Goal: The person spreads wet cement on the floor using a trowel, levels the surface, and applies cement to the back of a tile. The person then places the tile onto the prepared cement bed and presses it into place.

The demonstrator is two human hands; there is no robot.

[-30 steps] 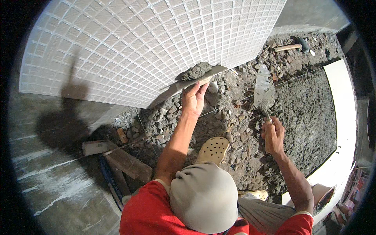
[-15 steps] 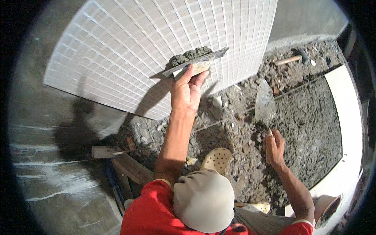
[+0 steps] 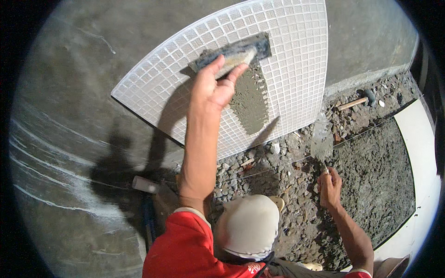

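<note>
My left hand (image 3: 214,85) grips the pale handle of a flat plastering trowel (image 3: 257,45), its fingers wrapped round it. The blade lies against the gridded back of a large white tile (image 3: 296,65) that leans on the wall. Below the blade, a strip of wet grey mortar (image 3: 250,104) is spread over the grid, with ragged edges. Low on the right, my right hand (image 3: 330,187) is closed round the handle of a pointed trowel (image 3: 322,139). That blade points away over the rubble, smeared with mortar.
A bed of wet mortar (image 3: 375,176) lies on the right, bordered by a white laid tile (image 3: 425,153). A hammer (image 3: 354,103) rests on the rubble behind it. A taut string (image 3: 259,171) crosses the stones. Another mallet-like tool (image 3: 144,184) stands by the grey wall at left.
My left hand has moved up the tile with the plastering trowel; the mortar heaped on its blade is now a strip on the tile. My right hand keeps the pointed trowel.
</note>
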